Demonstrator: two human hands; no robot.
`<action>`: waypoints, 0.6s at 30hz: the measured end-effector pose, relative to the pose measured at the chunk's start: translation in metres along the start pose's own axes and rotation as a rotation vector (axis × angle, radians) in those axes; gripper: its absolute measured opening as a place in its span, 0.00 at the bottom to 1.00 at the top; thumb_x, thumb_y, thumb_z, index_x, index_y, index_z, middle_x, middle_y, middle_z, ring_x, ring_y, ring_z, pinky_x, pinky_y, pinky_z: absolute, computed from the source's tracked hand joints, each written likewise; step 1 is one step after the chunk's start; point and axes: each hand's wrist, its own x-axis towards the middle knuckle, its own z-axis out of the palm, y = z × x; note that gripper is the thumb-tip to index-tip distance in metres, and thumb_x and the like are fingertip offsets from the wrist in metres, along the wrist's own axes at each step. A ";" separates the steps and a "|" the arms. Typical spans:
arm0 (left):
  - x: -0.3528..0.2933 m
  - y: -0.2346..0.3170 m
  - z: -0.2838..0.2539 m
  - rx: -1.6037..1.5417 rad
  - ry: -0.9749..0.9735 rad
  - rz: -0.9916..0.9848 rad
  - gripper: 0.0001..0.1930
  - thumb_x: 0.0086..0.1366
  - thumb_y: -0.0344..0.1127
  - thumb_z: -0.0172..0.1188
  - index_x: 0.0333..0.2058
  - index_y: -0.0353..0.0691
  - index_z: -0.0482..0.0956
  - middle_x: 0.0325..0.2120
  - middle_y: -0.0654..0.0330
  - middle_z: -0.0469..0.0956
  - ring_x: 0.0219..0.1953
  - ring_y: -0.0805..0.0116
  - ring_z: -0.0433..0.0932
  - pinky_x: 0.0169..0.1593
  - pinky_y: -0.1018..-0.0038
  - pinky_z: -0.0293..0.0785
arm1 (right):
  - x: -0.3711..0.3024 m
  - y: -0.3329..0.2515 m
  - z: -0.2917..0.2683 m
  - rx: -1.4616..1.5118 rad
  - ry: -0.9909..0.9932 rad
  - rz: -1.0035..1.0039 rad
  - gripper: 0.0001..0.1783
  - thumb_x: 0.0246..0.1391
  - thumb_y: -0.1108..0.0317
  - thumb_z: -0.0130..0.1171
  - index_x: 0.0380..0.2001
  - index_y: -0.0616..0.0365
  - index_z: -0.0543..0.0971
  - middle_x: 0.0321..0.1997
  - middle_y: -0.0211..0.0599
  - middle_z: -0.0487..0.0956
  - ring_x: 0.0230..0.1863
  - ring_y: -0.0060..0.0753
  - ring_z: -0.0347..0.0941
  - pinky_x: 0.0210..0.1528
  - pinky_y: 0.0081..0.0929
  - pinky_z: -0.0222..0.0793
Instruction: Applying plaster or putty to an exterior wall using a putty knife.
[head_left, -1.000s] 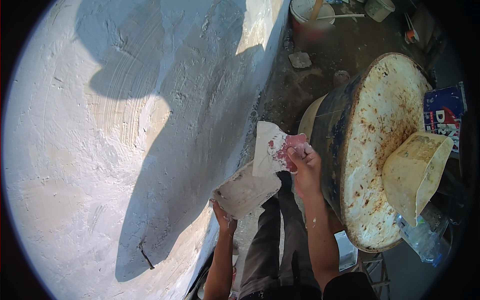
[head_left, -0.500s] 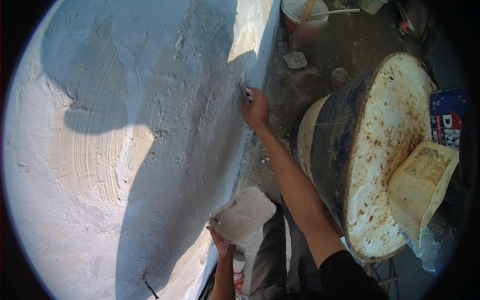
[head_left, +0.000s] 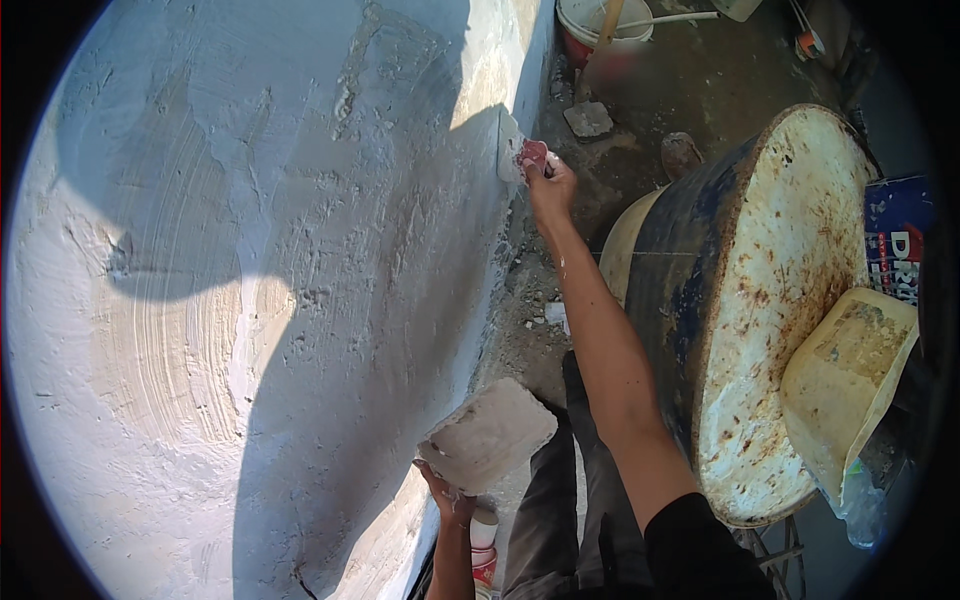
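My right hand (head_left: 552, 190) is closed round the reddish handle of a putty knife (head_left: 508, 146). Its wide pale blade lies against or just at the right edge of the plastered wall (head_left: 380, 250), in the upper middle; exact contact is hard to tell. Lower down, my left hand (head_left: 446, 492) grips the near edge of a plaster-coated hawk (head_left: 488, 432), a squarish board held tilted beside the wall. Its underside and most of the left fingers are hidden. Wet, ridged plaster and strong shadows cover the wall.
A rusty-topped drum (head_left: 780, 290) stands close to my right arm, with a yellowish plastic scoop (head_left: 845, 375) and a blue container (head_left: 893, 235) on it. At the far end is a white bucket (head_left: 640, 22). A flat stone-like chunk (head_left: 588, 120) and rubble lie on the floor.
My right hand has moved slightly away and right along the wall, turning the putty knife so its blade and handle show. The left hand and hawk are nearly still.
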 end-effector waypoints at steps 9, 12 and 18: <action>0.002 -0.008 -0.027 0.020 -0.089 0.031 0.35 0.66 0.67 0.32 0.62 0.51 0.57 0.60 0.63 0.59 0.62 0.62 0.58 0.65 0.61 0.53 | -0.035 -0.039 0.007 -0.086 -0.286 0.079 0.11 0.51 0.74 0.61 0.39 0.63 0.80 0.30 0.23 0.78 0.28 0.12 0.68 0.31 0.15 0.63; -0.004 -0.004 -0.014 0.029 -0.056 -0.006 0.34 0.67 0.66 0.32 0.62 0.51 0.57 0.60 0.63 0.60 0.62 0.62 0.59 0.64 0.61 0.54 | -0.039 -0.045 0.004 -0.046 -0.349 0.054 0.11 0.51 0.75 0.61 0.39 0.63 0.80 0.30 0.22 0.78 0.29 0.12 0.68 0.31 0.14 0.63; -0.005 0.000 -0.015 0.045 -0.033 0.004 0.36 0.65 0.69 0.34 0.62 0.51 0.57 0.60 0.61 0.60 0.62 0.59 0.59 0.64 0.59 0.55 | -0.061 -0.045 -0.007 -0.077 -0.349 0.029 0.10 0.53 0.75 0.59 0.39 0.63 0.80 0.30 0.23 0.77 0.29 0.12 0.68 0.31 0.14 0.62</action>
